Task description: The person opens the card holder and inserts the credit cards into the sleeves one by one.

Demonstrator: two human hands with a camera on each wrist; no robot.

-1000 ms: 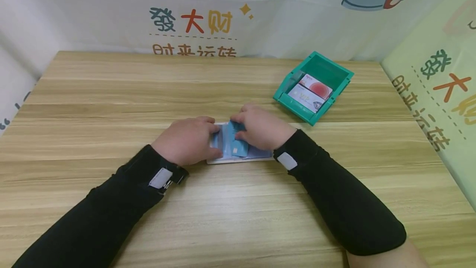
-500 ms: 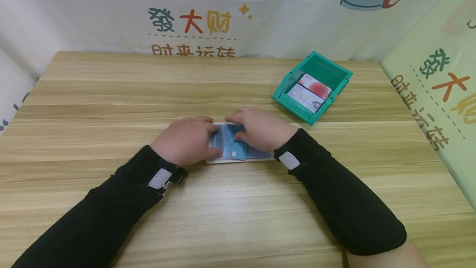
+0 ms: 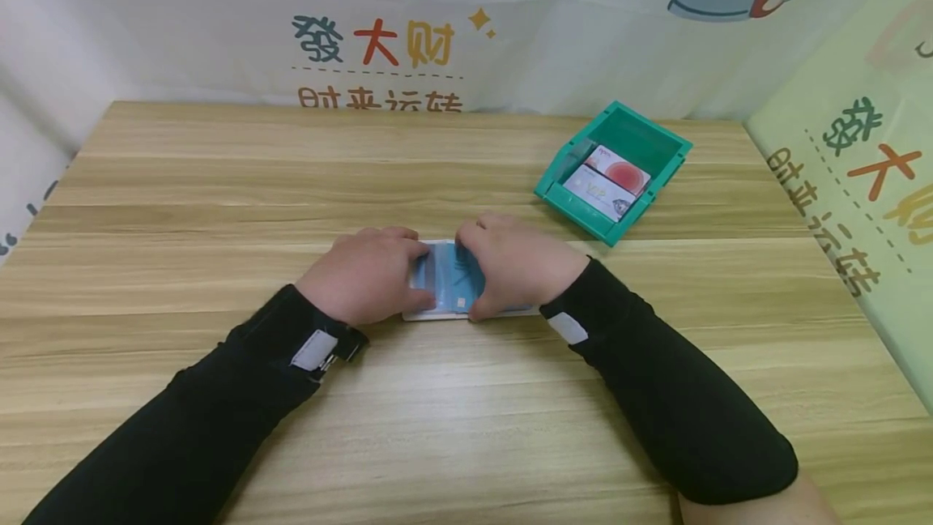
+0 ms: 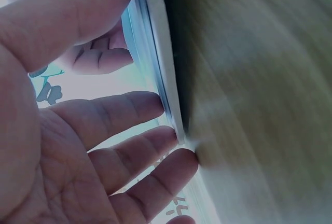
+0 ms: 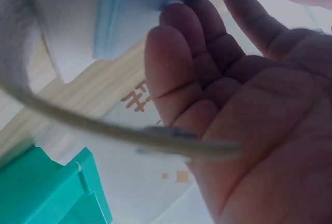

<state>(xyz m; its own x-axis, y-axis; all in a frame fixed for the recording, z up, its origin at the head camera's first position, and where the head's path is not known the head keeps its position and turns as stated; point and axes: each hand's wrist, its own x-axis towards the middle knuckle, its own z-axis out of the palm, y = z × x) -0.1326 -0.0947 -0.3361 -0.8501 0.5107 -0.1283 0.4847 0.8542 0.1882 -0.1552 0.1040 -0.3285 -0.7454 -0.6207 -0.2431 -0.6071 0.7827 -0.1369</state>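
A card holder [image 3: 441, 316] with clear pockets and a pale border lies flat and opened out on the table. My left hand [image 3: 368, 278] grips its left part, thumb at the near edge and fingers at the far edge; the left wrist view shows those fingertips against the layered edge [image 4: 165, 63]. A light blue bank card [image 3: 461, 278] with a chip lies upright on the holder's middle. Across the card's near and far edges, my right hand [image 3: 521, 262] holds it between thumb and fingers. The hand covers the holder's right part. In the right wrist view, curled fingers [image 5: 174, 58] touch the blue layers.
A green bin [image 3: 576, 217] stands beyond my right hand, with a white VIP card [image 3: 594, 189] and a red-and-white card [image 3: 623, 171] inside. The wooden table [image 3: 255, 168] ends at a printed cloth [image 3: 539, 47]. A blurred strap [image 5: 129, 138] crosses the right wrist view.
The blue card has gone from tilted to straight and moved slightly nearer. My right thumb has shifted from the card's face to the near edge. My left hand has stayed in place.
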